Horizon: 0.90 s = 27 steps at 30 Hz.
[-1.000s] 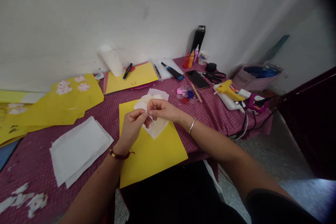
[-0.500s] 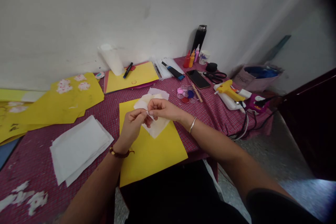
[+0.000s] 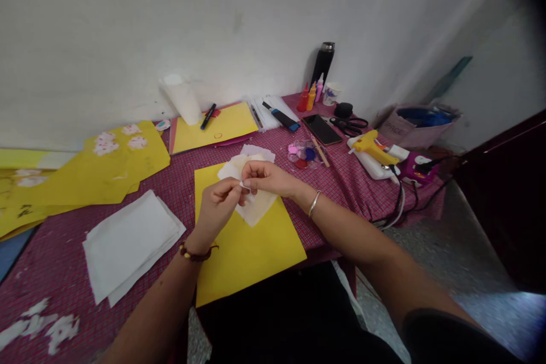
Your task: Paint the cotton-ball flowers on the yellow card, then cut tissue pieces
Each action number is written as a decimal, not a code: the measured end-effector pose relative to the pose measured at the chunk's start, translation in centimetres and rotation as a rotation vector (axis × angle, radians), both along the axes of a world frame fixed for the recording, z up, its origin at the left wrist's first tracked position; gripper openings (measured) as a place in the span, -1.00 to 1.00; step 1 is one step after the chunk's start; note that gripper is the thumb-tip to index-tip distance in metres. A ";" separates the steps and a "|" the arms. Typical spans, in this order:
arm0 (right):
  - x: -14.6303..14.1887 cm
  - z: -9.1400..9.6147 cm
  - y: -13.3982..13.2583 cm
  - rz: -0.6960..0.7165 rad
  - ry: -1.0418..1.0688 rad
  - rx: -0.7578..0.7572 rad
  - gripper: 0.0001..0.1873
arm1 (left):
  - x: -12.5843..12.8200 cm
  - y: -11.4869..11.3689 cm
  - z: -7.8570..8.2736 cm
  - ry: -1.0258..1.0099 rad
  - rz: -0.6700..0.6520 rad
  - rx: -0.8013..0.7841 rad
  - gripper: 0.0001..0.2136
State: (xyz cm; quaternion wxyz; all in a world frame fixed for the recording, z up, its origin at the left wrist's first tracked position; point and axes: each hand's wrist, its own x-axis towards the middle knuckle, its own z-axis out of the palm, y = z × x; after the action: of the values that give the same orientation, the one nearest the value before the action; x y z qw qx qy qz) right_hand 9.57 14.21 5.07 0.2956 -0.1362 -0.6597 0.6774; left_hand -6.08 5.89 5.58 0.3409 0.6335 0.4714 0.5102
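Observation:
My left hand (image 3: 219, 203) and my right hand (image 3: 268, 177) meet fingertip to fingertip, both closed in a pinch. Between them is a small white piece of tissue paper (image 3: 242, 184), mostly hidden by the fingers. Beneath the hands, pale sheets of tissue (image 3: 257, 210) lie on a yellow sheet of card (image 3: 251, 261) at the table's front edge. To the left rests a stack of white paper sheets (image 3: 132, 244).
Torn white scraps (image 3: 63, 330) lie front left, near yellow cards with pink-white blossoms (image 3: 106, 143). At right are paint pots (image 3: 305, 153), a phone (image 3: 322, 129), scissors (image 3: 352, 125), a yellow glue gun (image 3: 373, 148) and cables. A black flask (image 3: 323, 65) stands by the wall.
Both hands stay together over the yellow card, with only slight finger movement around the white piece. The whole view has shifted a little; nothing else has visibly moved.

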 end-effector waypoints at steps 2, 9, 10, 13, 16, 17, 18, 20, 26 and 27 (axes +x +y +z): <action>0.1 0.1 0.1 -0.024 -0.006 0.004 -0.79 | 0.1 0.0 0.0 0.019 0.028 0.023 -0.85; 0.1 0.0 0.0 -0.002 -0.005 0.030 -0.76 | 0.0 0.3 -0.5 -0.065 0.022 -0.061 -0.89; 0.1 0.0 0.0 0.006 -0.009 0.030 -0.77 | -0.1 0.3 -0.4 -0.059 0.023 -0.066 -0.87; 0.1 0.0 -0.1 0.005 -0.014 0.025 -0.80 | 0.0 0.3 -0.2 -0.064 0.017 -0.072 -0.83; 0.2 0.1 -0.1 -0.025 -0.003 0.027 -0.82 | 0.1 0.2 -0.2 -0.107 0.002 -0.090 -0.85; 0.2 0.1 0.0 -0.035 0.000 0.032 -0.82 | 0.2 0.2 -0.3 -0.125 0.008 -0.098 -0.87; 0.2 0.1 0.0 -0.043 0.001 0.037 -0.82 | 0.2 0.2 -0.4 -0.140 0.016 -0.107 -0.88; 0.2 0.1 0.0 -0.051 -0.003 0.041 -0.82 | 0.3 0.3 -0.8 -0.149 0.038 -0.122 -0.92; -0.1 0.0 0.0 -0.065 -0.029 0.018 -0.84 | 0.1 0.6 -1.4 -0.080 0.088 -0.107 -0.88; -0.1 0.0 0.0 -0.065 -0.027 0.018 -0.84 | 0.1 0.6 -1.3 -0.073 0.087 -0.103 -0.88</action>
State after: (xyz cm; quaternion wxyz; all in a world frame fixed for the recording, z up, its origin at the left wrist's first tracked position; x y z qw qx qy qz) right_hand 9.47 14.19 5.06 0.3098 -0.1637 -0.6650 0.6595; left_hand -5.97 6.49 4.28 0.3674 0.5752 0.5112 0.5223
